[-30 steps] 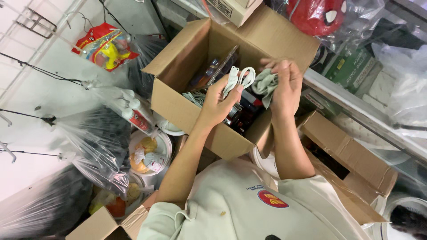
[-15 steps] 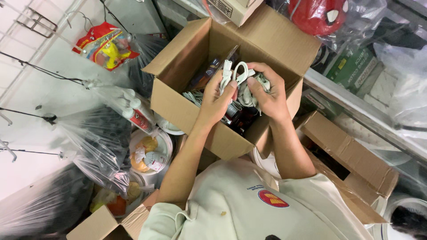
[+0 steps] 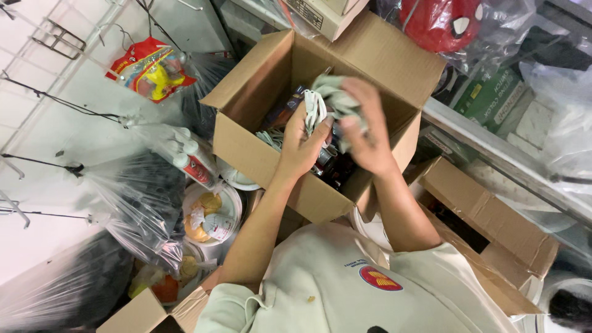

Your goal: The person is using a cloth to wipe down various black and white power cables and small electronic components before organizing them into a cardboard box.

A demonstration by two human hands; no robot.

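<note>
**Both hands closed on soft bundle over open carton**

Presently the left hand [image 3: 302, 145] pinches a white looped cord [image 3: 316, 110], and the right hand [image 3: 364, 132] is clenched round a grey-green cloth bundle [image 3: 333, 98], the two touching, held just above the mouth of the cardboard box [image 3: 259, 148]. By appearance the bundle is light, limp and prone to snagging; best taken at its gathered middle. Dark packets fill the box interior [image 3: 330, 166]. Raised flaps hem the far and right sides. Clear plastic bags [image 3: 142, 197] crowd the left; open room lies only upward and near.
</note>
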